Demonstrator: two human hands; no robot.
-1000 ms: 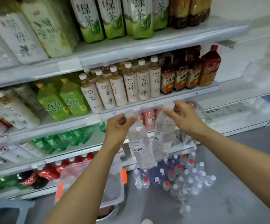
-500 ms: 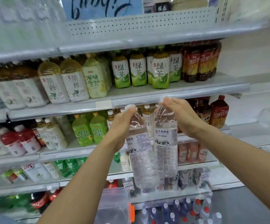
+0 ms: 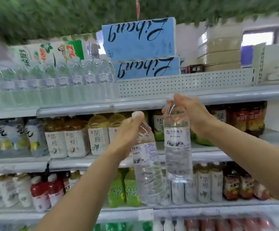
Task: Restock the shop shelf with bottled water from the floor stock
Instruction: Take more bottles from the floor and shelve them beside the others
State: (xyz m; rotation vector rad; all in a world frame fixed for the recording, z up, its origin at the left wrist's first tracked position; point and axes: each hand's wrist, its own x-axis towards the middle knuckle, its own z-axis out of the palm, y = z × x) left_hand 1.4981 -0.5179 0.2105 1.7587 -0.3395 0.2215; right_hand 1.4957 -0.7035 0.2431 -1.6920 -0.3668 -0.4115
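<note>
**Two water bottles held up in front of the shelves**

Each hand has a bottle by the neck. The left hand [image 3: 128, 130] grips the left water bottle [image 3: 146, 164] just under its white cap, and that bottle hangs tilted, base swung rightward. The right hand [image 3: 190, 112] curls its fingers round the top of the right water bottle [image 3: 177, 147], which hangs upright, its top level with the top shelf [image 3: 235, 94] edge. The bottles are close together, in front of the tea bottles [image 3: 75, 140]. On the top shelf's left stands a row of bottled water [image 3: 52, 84], blue tissue packs [image 3: 138, 39] beside it.
</note>
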